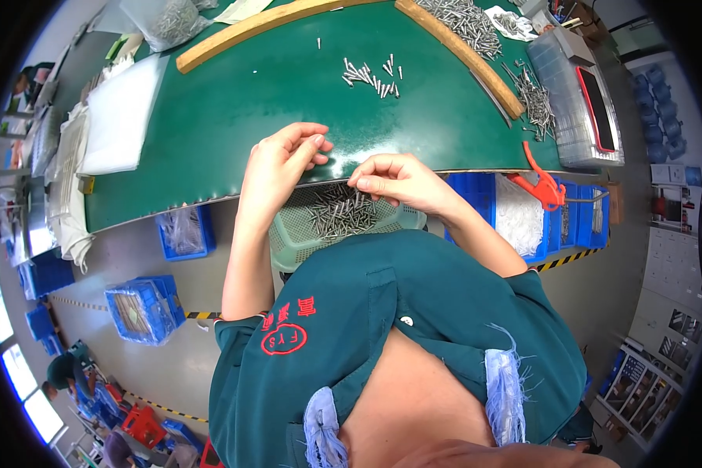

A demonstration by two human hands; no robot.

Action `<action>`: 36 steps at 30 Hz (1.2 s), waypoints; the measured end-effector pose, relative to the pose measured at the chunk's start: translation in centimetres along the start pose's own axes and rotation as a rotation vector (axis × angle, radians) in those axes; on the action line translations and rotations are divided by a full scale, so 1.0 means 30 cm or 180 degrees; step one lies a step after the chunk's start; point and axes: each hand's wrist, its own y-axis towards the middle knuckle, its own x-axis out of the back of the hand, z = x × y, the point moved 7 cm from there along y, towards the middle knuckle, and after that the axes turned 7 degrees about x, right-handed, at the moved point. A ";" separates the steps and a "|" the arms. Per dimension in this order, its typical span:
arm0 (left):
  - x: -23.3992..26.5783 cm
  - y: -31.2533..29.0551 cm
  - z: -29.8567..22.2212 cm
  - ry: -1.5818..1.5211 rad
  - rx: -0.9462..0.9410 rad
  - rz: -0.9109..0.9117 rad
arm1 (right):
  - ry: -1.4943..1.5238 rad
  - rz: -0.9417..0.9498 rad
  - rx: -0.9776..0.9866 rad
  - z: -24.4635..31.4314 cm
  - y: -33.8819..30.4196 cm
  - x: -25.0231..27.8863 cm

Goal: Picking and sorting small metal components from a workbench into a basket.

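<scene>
My left hand (pixel 287 156) is over the near edge of the green table, its fingers curled in toward the thumb. Whatever may be inside it is hidden. To its right, my right hand (pixel 402 181) pinches thumb and forefinger together at the table edge; anything between the tips is too small to make out. Below both hands, a pale green plastic basket (pixel 288 248) contains many small metal pins (pixel 343 212). Further off on the tabletop lies a loose group of similar metal pins (pixel 371 76), with a single pin (pixel 318 43) apart from them.
Wooden strips (pixel 246 37) border the green table (pixel 210 132). Beyond the right strip are heaps of metal pins (pixel 534 101). A clear plastic box (pixel 558 93) bears a red-edged phone (pixel 597 109). A red-handled tool (pixel 546 191) overhangs blue bins (pixel 476 195). White sheets (pixel 121 117) lie left.
</scene>
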 end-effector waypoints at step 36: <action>-0.145 0.076 -0.045 0.2343 -0.1959 -0.0683 | -0.3817 -0.1264 0.1489 0.153 0.086 0.135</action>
